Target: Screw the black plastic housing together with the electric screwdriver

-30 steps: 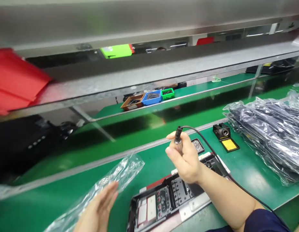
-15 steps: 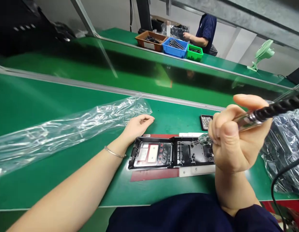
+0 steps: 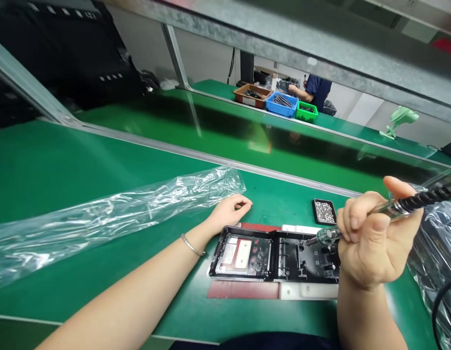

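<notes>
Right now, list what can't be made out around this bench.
All in the head view:
- Right end of the black housing: hidden behind the right hand.
- Whether the screwdriver tip sits on a screw: too small.
- Far end of the bagged parts: cut off by the right edge.
- What fills the green bin: too small and distant.
- The co-worker's head: hidden by the shelf.

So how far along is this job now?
The black housing already lies open on the bench. The right hand holds a driver, its tip at the housing's interior, so fastening looks under way. Small metal pieces sit in the tray; how many are left to fit, I can't tell.
</notes>
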A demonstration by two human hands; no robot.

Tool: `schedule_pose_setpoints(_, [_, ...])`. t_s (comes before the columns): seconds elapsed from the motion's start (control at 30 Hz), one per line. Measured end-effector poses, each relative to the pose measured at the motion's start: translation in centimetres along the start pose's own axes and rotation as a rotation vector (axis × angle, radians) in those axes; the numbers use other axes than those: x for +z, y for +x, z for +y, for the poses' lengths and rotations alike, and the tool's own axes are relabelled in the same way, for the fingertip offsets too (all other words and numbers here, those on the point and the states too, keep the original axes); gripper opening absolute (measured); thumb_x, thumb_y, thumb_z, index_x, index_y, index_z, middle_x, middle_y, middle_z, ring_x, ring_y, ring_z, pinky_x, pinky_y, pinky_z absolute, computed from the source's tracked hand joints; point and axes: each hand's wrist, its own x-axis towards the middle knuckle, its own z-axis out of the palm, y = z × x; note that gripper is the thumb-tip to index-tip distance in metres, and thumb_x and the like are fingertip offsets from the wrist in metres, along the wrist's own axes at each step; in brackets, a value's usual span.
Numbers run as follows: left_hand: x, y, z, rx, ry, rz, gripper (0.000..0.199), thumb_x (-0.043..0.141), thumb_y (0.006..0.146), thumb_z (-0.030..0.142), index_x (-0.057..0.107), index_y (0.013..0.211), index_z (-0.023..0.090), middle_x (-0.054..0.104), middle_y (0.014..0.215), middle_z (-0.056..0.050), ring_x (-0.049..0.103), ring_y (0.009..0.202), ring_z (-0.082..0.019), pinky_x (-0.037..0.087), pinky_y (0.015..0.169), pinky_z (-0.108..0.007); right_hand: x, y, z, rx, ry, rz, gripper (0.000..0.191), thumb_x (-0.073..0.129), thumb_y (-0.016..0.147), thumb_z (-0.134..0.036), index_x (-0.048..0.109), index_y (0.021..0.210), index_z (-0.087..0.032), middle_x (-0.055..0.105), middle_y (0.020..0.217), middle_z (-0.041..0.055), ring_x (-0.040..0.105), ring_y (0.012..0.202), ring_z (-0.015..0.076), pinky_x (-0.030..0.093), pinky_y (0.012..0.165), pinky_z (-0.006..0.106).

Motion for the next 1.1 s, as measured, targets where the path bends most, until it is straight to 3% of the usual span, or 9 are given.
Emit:
schedule_pose_setpoints(0.2, [0.1, 0.3, -1.5, 0.059, 0.034, -0.008, 0.032, 0.066, 0.098, 0.048, 0.069, 0.104, 0.016, 0.071, 0.107, -0.006, 0.068, 0.099, -0.021, 0.060, 0.094, -0.044, 0.2, -0.7, 0.6, -0.007, -0.014, 0.040, 0.022, 0.064, 0.120, -0.037, 0.060, 0.140, -0.028, 0.044, 0.079, -0.0001, 0.040, 0.059, 0.0125, 0.031, 0.053, 0.016])
schedule_pose_setpoints(0.53, [-0.6, 1.1, -4.6, 0.050, 0.051, -0.056, 0.031, 0.066, 0.099, 0.047, 0.069, 0.103, 0.017, 0.070, 0.115, -0.008, 0.067, 0.107, -0.023, 0.058, 0.100, -0.046, -0.3, -1.9, 1.8, 0.008, -0.015, 0.006, 0.025, 0.051, 0.125, -0.041, 0.051, 0.149, -0.032, 0.047, 0.086, 0.0005, 0.044, 0.066, 0.0107, 0.030, 0.054, 0.017])
schedule_pose_setpoints(1.1, [-1.7, 1.7, -6.1, -0.003, 0.047, -0.119, 0.033, 0.066, 0.098, 0.049, 0.070, 0.106, 0.017, 0.069, 0.123, -0.009, 0.065, 0.118, -0.025, 0.055, 0.107, -0.050, -0.3, -1.9, 2.4, -0.034, -0.006, -0.009, 0.029, 0.046, 0.126, -0.040, 0.045, 0.154, -0.033, 0.048, 0.091, 0.0013, 0.045, 0.069, 0.0104, 0.033, 0.056, 0.018])
